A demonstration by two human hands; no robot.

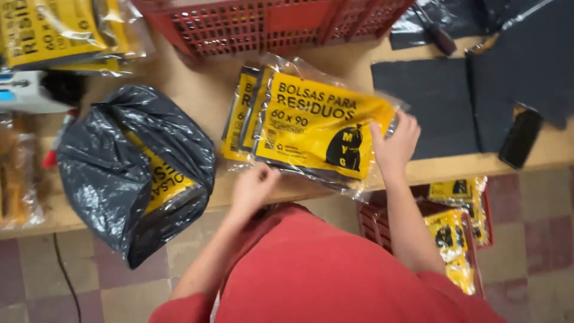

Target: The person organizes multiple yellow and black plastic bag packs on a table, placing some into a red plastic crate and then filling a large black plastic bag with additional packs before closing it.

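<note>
A big black bag (113, 161) with yellow packs inside sits on the left of the table (203, 90). Next, the left hand (254, 185) pinches the near bottom corner of the yellow pack (317, 128), which lies flat on a small pile, its long side slanting across the table. The right hand (396, 143) grips its right edge, so the hands are apart, one at each end.
</note>
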